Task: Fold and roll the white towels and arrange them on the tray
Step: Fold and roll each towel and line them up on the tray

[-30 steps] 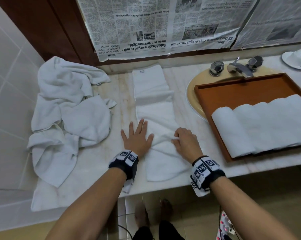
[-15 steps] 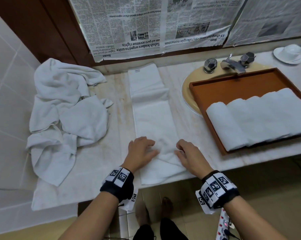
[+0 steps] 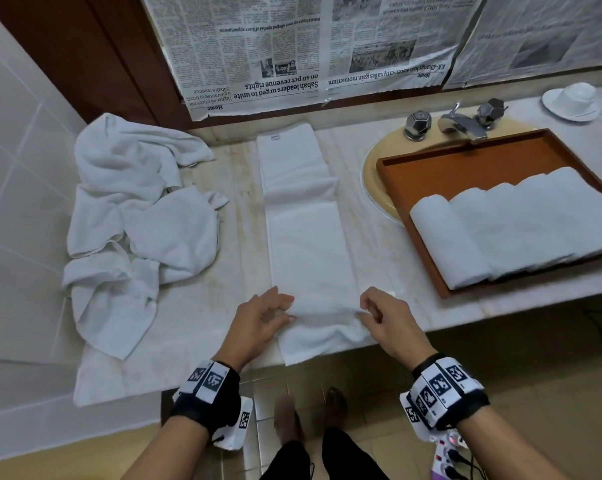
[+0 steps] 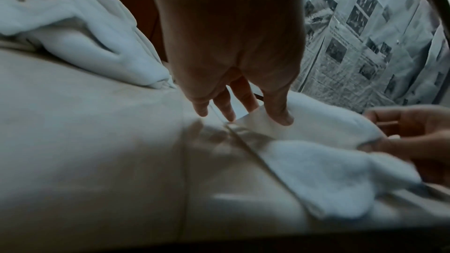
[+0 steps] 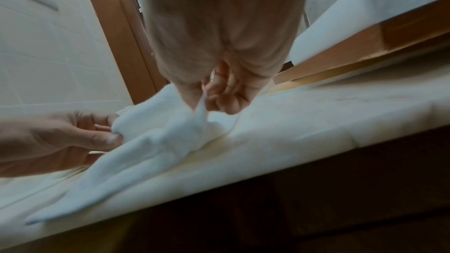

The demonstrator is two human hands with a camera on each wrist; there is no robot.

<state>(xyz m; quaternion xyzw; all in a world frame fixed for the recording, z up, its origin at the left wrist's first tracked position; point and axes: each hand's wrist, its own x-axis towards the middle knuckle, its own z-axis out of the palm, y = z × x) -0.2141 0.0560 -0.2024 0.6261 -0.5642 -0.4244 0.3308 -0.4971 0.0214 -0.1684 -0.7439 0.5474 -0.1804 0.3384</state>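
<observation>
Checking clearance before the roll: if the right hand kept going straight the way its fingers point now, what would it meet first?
The right hand points left across the folded towel it pinches; it would probably meet the left hand, gripping the opposite edge. Depth is hard to judge.

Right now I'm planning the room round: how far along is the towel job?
Done: a row of rolled towels lies side by side in the tray. In hand: a folded towel lies as a long strip on the counter; the left hand and right hand pinch its near end, apparently starting the roll. Left: the crumpled pile, still unfolded.
</observation>
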